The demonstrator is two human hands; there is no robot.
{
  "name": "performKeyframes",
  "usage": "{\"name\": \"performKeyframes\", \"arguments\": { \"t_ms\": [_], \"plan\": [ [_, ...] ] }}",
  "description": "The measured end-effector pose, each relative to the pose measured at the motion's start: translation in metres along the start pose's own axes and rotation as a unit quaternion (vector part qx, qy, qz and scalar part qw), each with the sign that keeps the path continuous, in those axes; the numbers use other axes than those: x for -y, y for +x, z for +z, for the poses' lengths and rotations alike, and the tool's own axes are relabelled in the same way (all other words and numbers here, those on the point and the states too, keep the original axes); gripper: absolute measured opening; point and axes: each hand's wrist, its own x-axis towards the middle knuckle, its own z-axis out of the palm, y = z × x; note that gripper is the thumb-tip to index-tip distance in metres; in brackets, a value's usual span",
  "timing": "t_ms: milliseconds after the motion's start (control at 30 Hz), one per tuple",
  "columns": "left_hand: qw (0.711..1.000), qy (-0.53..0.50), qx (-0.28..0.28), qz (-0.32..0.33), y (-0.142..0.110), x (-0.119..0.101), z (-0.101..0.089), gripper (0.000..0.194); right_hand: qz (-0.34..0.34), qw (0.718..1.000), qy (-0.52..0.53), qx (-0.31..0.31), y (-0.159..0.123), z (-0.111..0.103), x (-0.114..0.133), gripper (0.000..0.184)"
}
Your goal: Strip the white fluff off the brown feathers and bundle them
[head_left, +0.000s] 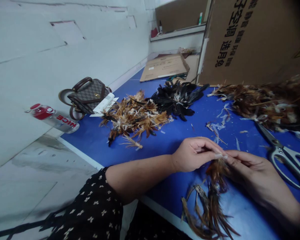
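My left hand (195, 153) pinches the top of a bunch of brown feathers (217, 171) between thumb and fingers. Meeting it from the right, my right hand (252, 175) has its fingertips closed on the same end. A pale strip, perhaps tape or string, shows at the pinched tips, but its kind is hard to make out. Below, long dark brown feathers (211, 210) hang or lie over the blue table near its front edge; I cannot tell whether they belong to the held bunch.
Scissors (281, 150) lie right of my hands. Pale strips (216, 128) are scattered beyond. Feather piles stand around: tan (135, 115), black (177, 100), brown (267, 100). A handbag (88, 95) and bottle (55, 118) are far left. A cardboard panel (255, 43) rises behind.
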Motion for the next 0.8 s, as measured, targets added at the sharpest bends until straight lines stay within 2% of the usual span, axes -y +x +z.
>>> {"name": "performKeyframes", "arguments": {
  "t_ms": [133,300,433,600,800],
  "plan": [
    [0.995,-0.033,0.004,-0.092,0.0,0.002,-0.001,0.051,0.068,0.997,0.031,0.001,0.002,-0.002,0.001,0.069],
    [0.993,-0.045,-0.027,-0.108,0.001,0.001,-0.001,0.057,0.016,0.998,-0.044,0.042,0.001,-0.01,0.007,0.065],
    [0.989,-0.047,-0.003,-0.142,0.0,-0.005,0.0,0.055,-0.074,0.986,-0.131,0.068,0.001,-0.023,0.008,0.056],
    [0.981,-0.044,0.037,-0.183,0.0,-0.009,0.001,0.054,-0.223,0.941,-0.23,0.108,0.004,-0.036,0.006,0.038],
    [0.969,-0.031,0.02,-0.244,-0.003,-0.007,0.002,0.067,-0.341,0.892,-0.271,0.116,0.008,-0.047,0.007,0.021]
  ]
}}
